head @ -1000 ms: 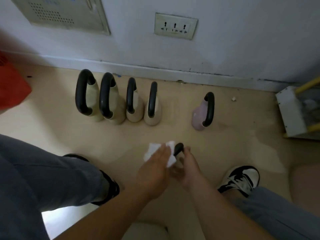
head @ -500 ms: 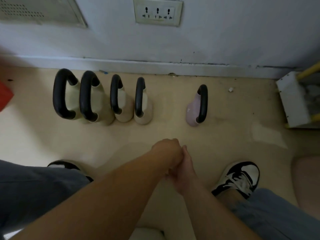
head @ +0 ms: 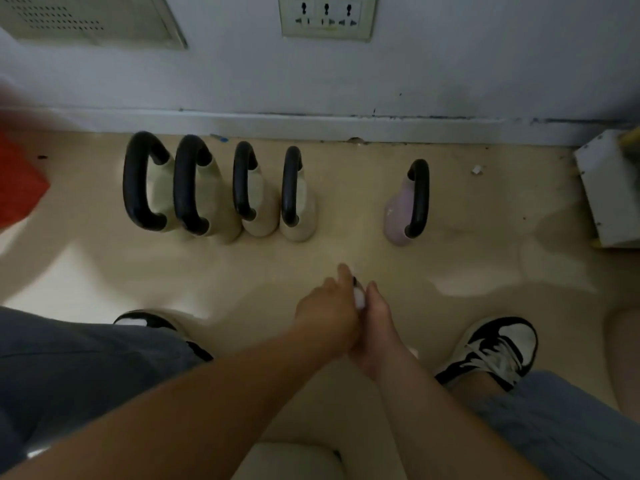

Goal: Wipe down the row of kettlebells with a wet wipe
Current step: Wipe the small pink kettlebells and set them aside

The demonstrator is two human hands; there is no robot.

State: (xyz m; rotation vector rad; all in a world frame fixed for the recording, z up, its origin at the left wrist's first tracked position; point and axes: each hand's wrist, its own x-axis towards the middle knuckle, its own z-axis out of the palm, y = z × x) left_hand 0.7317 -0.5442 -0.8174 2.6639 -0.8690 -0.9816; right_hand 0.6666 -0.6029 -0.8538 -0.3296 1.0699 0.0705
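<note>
Fingers (head: pixel 344 273) of the left hand (head: pixel 325 313) were curled over the wet wipe (head: pixel 359 300); only a white sliver showed between the hands. The right hand (head: pixel 375 327) was pressed against the left, fingers hidden, so I couldn't tell its grip. Four cream kettlebells (head: pixel 221 202) stood in a row along the baseboard (head: pixel 415 128). The pink kettlebell (head: pixel 398 216) stood apart to their right. Both hands were well short of them.

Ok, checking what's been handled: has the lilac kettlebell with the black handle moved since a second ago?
No. The lilac black-handled kettlebell keeps the same gap to the nearest cream kettlebell and the white floor scrap.
</note>
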